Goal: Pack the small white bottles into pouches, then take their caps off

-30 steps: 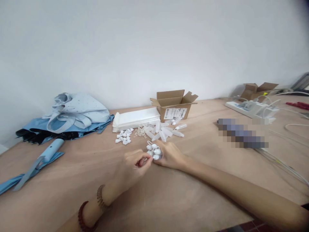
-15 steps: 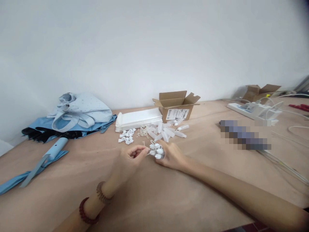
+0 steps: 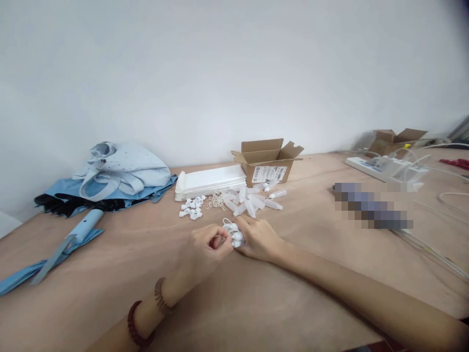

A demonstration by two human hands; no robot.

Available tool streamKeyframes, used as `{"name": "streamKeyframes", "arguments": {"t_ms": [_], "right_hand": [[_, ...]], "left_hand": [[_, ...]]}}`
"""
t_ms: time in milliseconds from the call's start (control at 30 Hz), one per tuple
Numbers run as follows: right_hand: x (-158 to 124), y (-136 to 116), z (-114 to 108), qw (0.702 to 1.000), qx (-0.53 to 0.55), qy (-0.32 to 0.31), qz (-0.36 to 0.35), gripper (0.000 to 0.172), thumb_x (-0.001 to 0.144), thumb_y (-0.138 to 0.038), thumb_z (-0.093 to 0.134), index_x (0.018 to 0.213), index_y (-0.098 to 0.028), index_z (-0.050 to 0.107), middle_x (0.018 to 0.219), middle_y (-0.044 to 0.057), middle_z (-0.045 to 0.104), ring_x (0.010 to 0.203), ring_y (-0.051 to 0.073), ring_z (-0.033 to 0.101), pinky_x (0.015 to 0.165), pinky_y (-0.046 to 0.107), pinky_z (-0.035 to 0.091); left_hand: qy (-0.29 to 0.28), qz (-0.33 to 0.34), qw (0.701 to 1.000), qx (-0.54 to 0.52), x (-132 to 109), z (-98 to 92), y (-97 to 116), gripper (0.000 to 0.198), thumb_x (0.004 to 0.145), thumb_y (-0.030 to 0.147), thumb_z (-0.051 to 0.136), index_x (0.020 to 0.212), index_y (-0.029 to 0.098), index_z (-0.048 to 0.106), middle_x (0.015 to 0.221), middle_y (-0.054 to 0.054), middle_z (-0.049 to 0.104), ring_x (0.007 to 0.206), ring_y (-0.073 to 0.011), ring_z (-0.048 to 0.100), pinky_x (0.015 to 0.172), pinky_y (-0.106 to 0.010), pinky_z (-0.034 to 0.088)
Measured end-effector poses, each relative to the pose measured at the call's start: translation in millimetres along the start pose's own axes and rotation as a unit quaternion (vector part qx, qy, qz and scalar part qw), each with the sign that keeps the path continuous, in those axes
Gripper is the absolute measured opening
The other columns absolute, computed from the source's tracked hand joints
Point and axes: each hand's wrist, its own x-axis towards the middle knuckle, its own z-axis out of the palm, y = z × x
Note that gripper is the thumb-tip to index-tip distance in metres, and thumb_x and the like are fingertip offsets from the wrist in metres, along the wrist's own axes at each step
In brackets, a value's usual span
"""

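My left hand [image 3: 205, 247] is curled tight against a small bunch of white plastic caps with thin loops [image 3: 232, 233], and its fingers pinch something thin that they mostly hide. My right hand [image 3: 258, 239] presses on the far side of that bunch and holds it, covering part of it. Just beyond lie translucent plastic dropper bottles [image 3: 249, 201] in a loose heap. Loose white caps [image 3: 191, 208] and a tangle of small loops [image 3: 216, 199] sit to their left, in front of a stack of white flat packets [image 3: 209, 182].
An open cardboard box [image 3: 266, 164] stands behind the bottles on the wooden table [image 3: 256, 298]. A folded blue umbrella [image 3: 86, 225] and light blue cloth [image 3: 120, 171] lie at left. A power strip [image 3: 384, 167] with cables, another box [image 3: 395, 139] and a pixelated object [image 3: 372, 205] lie at right.
My left hand has moved right and now touches the bunch of caps. My right fingers have closed further over it, hiding more of the caps.
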Motion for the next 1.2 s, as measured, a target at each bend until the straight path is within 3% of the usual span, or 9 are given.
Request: {"name": "streamKeyframes", "arguments": {"t_ms": [133, 300, 367, 500, 633, 800, 1033, 1200], "right_hand": [[-0.1, -1.1, -1.3, 1.0, -0.009, -0.011, -0.007, 0.028, 0.081, -0.033, 0.052, 0.103, -0.017, 0.049, 0.097, 0.009, 0.064, 0.083, 0.023, 0.062, 0.058, 0.027, 0.036], [-1.2, 0.9, -0.9, 1.0, 0.003, -0.012, 0.017, 0.034, 0.079, -0.034, 0.055, 0.107, -0.017, 0.048, 0.1, 0.009, 0.064, 0.088, 0.024, 0.061, 0.061, 0.028, 0.038], [-2.1, 0.9, -0.5, 1.0, -0.004, -0.003, 0.013, 0.036, 0.079, -0.033, 0.054, 0.11, -0.017, 0.048, 0.102, 0.009, 0.063, 0.089, 0.024, 0.061, 0.062, 0.028, 0.039], [-4.8, -2.3, 0.4, 0.999, -0.048, 0.014, -0.012, 0.032, 0.08, -0.026, 0.052, 0.11, -0.017, 0.048, 0.1, 0.009, 0.062, 0.087, 0.023, 0.059, 0.057, 0.027, 0.037], [-6.9, -6.7, 1.4, 0.994, -0.103, 0.036, -0.032, 0.026, 0.081, -0.02, 0.048, 0.107, -0.016, 0.049, 0.095, 0.009, 0.06, 0.083, 0.022, 0.058, 0.053, 0.027, 0.036], [-5.4, -6.2, 0.7, 0.995, -0.089, 0.018, -0.041, 0.031, 0.078, -0.02, 0.052, 0.108, -0.016, 0.047, 0.096, 0.009, 0.059, 0.082, 0.021, 0.058, 0.055, 0.026, 0.037], [-3.4, 7.3, -0.8, 1.0, -0.002, -0.003, -0.014, 0.029, 0.076, -0.03, 0.055, 0.101, -0.017, 0.049, 0.098, 0.008, 0.064, 0.081, 0.021, 0.06, 0.058, 0.026, 0.034], [-2.6, 14.2, 1.4, 0.997, 0.077, 0.013, 0.024, 0.033, 0.072, -0.029, 0.058, 0.102, -0.02, 0.049, 0.087, 0.003, 0.066, 0.072, 0.018, 0.06, 0.057, 0.025, 0.032]], "left_hand": [[0.004, -0.041, 0.998, -0.042, 0.5, -2.8, 1.8, 0.01, 0.067, 0.017, 0.056, 0.057, 0.017, 0.056, 0.047, 0.006, 0.037, 0.045, -0.0076, 0.034, 0.048, -0.021, 0.027], [0.013, -0.173, 0.96, -0.22, 3.1, -13.1, -1.0, 0.02, 0.077, 0.03, 0.049, 0.061, 0.019, 0.052, 0.046, 0.006, 0.035, 0.042, -0.0073, 0.027, 0.042, -0.021, 0.021], [0.021, -0.191, 0.955, -0.227, 4.4, -14.2, -3.0, 0.022, 0.081, 0.034, 0.049, 0.067, 0.019, 0.057, 0.049, 0.005, 0.041, 0.044, -0.0077, 0.032, 0.043, -0.02, 0.024], [-0.036, -0.187, 0.968, -0.165, 4.8, -8.5, -5.0, 0.022, 0.079, 0.039, 0.058, 0.082, 0.018, 0.066, 0.065, 0.001, 0.06, 0.057, -0.0108, 0.049, 0.05, -0.02, 0.034], [-0.081, -0.18, 0.968, -0.157, 3.4, -3.2, -3.8, 0.023, 0.08, 0.038, 0.057, 0.077, 0.016, 0.065, 0.059, 0.002, 0.057, 0.053, -0.0094, 0.046, 0.048, -0.019, 0.033], [-0.077, -0.198, 0.963, -0.165, 6.2, -6.7, -1.7, 0.021, 0.079, 0.034, 0.057, 0.068, 0.015, 0.06, 0.057, 0.003, 0.054, 0.054, -0.0088, 0.046, 0.049, -0.018, 0.034], [-0.016, -0.228, 0.958, -0.171, 16.0, -22.7, -13.9, 0.023, 0.078, 0.037, 0.056, 0.069, 0.016, 0.061, 0.048, 0.006, 0.046, 0.043, -0.0067, 0.035, 0.041, -0.018, 0.025], [-0.012, -0.183, 0.975, -0.123, 15.7, -17.7, -19.7, 0.021, 0.08, 0.036, 0.056, 0.079, 0.016, 0.063, 0.068, 0.0, 0.062, 0.061, -0.012, 0.054, 0.054, -0.02, 0.039]]}}
